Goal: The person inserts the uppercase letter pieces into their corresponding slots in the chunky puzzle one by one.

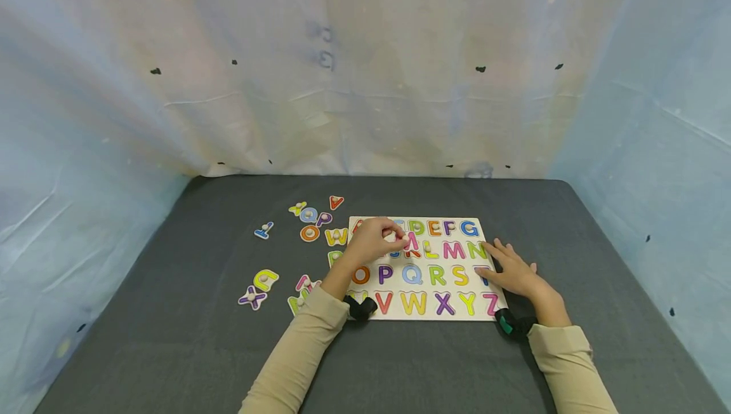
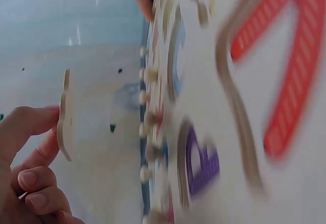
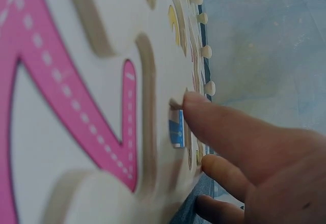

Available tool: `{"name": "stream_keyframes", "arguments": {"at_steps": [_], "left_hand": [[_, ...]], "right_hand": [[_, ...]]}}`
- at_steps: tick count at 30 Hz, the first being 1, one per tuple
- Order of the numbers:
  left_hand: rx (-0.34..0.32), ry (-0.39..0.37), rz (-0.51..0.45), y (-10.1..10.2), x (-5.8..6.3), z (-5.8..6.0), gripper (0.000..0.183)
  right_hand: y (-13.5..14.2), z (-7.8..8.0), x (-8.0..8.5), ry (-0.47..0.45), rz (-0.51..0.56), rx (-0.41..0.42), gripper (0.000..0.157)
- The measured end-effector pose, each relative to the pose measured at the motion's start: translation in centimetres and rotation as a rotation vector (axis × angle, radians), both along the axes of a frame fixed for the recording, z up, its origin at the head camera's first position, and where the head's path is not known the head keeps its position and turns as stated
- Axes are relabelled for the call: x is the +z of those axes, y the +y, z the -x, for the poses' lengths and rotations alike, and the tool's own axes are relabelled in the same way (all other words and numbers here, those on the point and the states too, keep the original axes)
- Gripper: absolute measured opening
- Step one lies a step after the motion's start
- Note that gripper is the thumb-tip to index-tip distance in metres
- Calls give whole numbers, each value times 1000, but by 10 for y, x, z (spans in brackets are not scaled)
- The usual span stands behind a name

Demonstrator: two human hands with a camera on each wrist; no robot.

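Over the middle of a wooden alphabet puzzle board (image 1: 400, 303), my left hand (image 1: 371, 242) pinches a pink letter piece (image 1: 412, 241) between thumb and fingers. In the left wrist view that piece (image 2: 65, 117) is seen edge-on, held apart from the board, its plain wooden side facing the board. My right hand (image 1: 511, 269) rests on the board's right edge with fingers extended, near the N and T slots. The right wrist view shows a fingertip (image 3: 196, 102) touching the board beside the blue T recess. Knobbed pieces sit in the top row, and the knobbed L piece (image 1: 428, 249) in the second.
Loose letter pieces lie left of the board: a red V (image 1: 336, 202), blue Q (image 1: 308, 214), orange O (image 1: 309, 233), yellow W (image 1: 336, 237), blue piece (image 1: 264, 230) and purple X (image 1: 252, 298), among several others. A dark cloth (image 1: 171, 338) covers the table; pale sheeting surrounds it.
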State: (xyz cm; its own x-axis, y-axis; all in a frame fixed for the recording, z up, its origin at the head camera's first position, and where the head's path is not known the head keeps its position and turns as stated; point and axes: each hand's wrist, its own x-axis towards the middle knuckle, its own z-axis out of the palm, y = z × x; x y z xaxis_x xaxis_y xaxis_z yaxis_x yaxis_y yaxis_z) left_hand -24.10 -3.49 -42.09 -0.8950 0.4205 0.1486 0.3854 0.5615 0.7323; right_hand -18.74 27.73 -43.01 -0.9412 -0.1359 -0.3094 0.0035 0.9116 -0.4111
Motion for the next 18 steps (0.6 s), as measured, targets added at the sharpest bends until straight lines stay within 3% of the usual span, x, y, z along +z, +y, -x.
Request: {"name": "stream_keyframes", "arguments": {"at_steps": [9, 18], "left_hand": [[-54, -32, 18, 41, -6, 1, 15], [-30, -137, -22, 77, -17, 9, 17]], "right_hand": [[0, 0, 1, 3, 1, 8, 84], [1, 0, -2, 7, 0, 1, 84]]}}
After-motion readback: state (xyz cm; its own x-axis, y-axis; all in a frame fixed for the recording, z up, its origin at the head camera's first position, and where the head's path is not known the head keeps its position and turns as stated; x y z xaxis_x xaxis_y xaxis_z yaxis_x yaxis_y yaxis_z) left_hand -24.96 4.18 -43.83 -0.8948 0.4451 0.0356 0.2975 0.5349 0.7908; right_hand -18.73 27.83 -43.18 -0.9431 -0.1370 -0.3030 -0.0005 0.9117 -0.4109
